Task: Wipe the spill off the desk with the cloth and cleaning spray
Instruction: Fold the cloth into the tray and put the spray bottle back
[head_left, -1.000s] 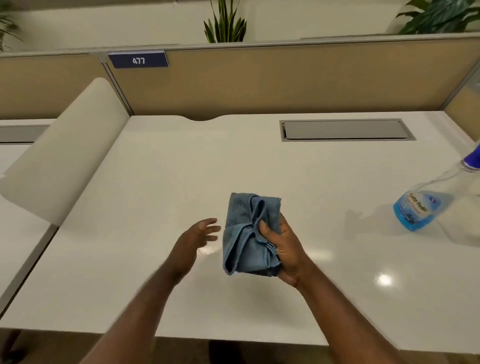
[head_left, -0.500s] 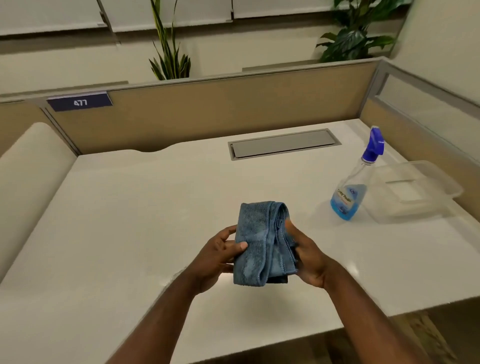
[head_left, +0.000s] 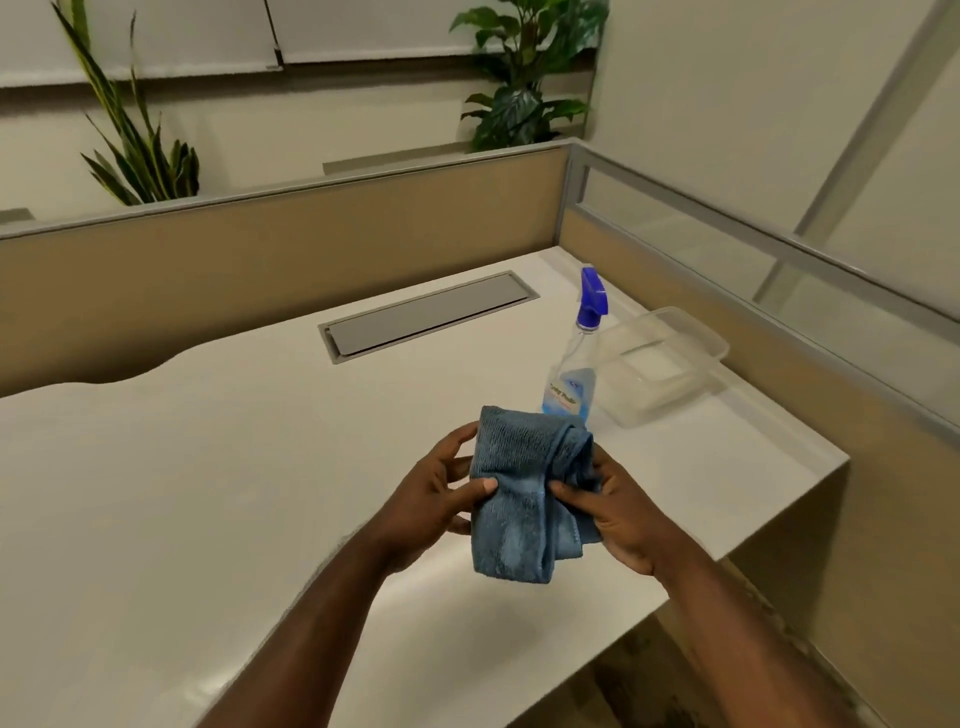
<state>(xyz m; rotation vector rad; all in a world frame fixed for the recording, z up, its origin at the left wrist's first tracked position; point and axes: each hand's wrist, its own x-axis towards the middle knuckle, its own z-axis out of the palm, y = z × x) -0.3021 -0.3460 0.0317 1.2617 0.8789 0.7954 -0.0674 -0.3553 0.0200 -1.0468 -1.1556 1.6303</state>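
A folded blue cloth (head_left: 519, 499) hangs above the white desk (head_left: 208, 467), held between both hands. My left hand (head_left: 436, 499) pinches its left edge with thumb on the front. My right hand (head_left: 618, 514) grips its bunched right side. Just beyond the cloth stands the clear spray bottle (head_left: 574, 374) with a blue trigger head and a little blue liquid; the cloth hides its base. I see no spill on the desk surface.
A clear plastic container (head_left: 665, 364) lies right of the bottle near the desk's right edge. A grey cable hatch (head_left: 426, 317) is set into the desk at the back. Tan partition walls (head_left: 260, 275) enclose the back and right sides.
My left hand came over and took the cloth's left edge, so both hands hold it. The view swung right and up, bringing the bottle and container toward the centre.
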